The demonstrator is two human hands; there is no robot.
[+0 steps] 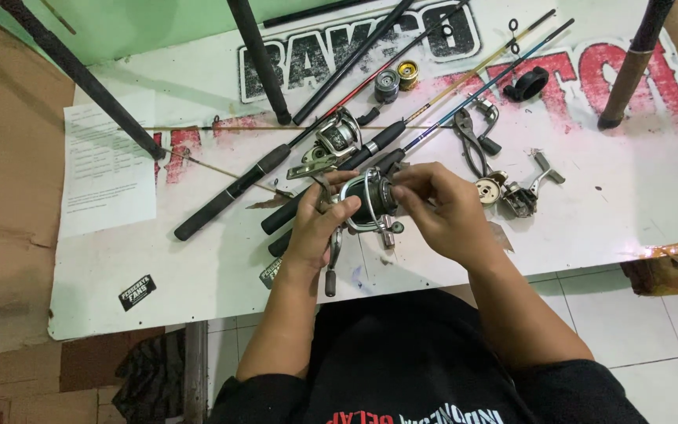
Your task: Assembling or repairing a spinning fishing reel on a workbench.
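A silver and black spinning fishing reel is held over the white table, mounted on a black rod that runs up to the right. My left hand grips the reel body from the left, thumb by the bail wire. My right hand pinches at the spool from the right with its fingertips. The reel's crank handle hangs down below my left hand.
Several other rods lie across the table. A second reel, two loose spools, pliers, reel parts, a black clip and a printed paper sheet lie about. Tripod legs stand on the table.
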